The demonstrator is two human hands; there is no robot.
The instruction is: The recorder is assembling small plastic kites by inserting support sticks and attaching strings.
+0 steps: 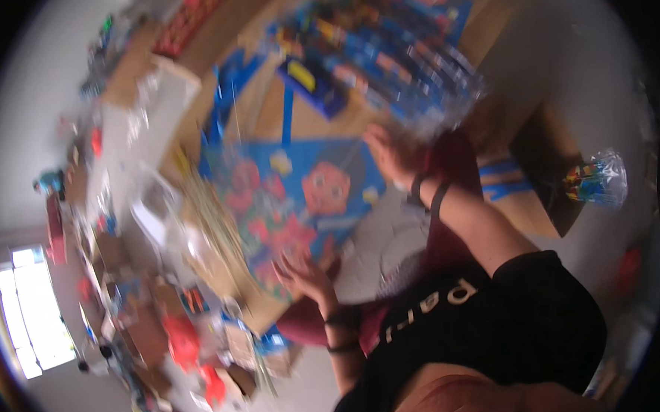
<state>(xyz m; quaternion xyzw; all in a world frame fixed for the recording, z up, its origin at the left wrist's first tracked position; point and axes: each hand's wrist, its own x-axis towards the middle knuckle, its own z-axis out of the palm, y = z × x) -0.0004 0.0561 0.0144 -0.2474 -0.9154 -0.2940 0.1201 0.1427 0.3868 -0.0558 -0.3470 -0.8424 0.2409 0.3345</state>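
A blue printed sheet (pixel 352 194) with pink star-like and flower shapes lies on the cardboard-topped work surface before me, its near part over my lap. My left hand (pixel 305 280) is at the sheet's near left part, fingers spread and nothing in them. At the sheet's right edge is my right hand (pixel 393 158); motion smears its fingers, so whether it pinches the edge is unclear. Beyond the sheet lies a dark blue box (pixel 312 86) with a yellow patch. Right of that box is a pile of blue clear-wrapped packs (pixel 404 60).
Blue tape strips (pixel 227 96) stick to the cardboard. Pale straw-like strips (pixel 215 219) run along the left edge. At right stands an open cardboard box (pixel 541 172) with a clear-wrapped colourful bundle (pixel 597 179). Boxes and red bags (pixel 180 342) crowd the floor at left.
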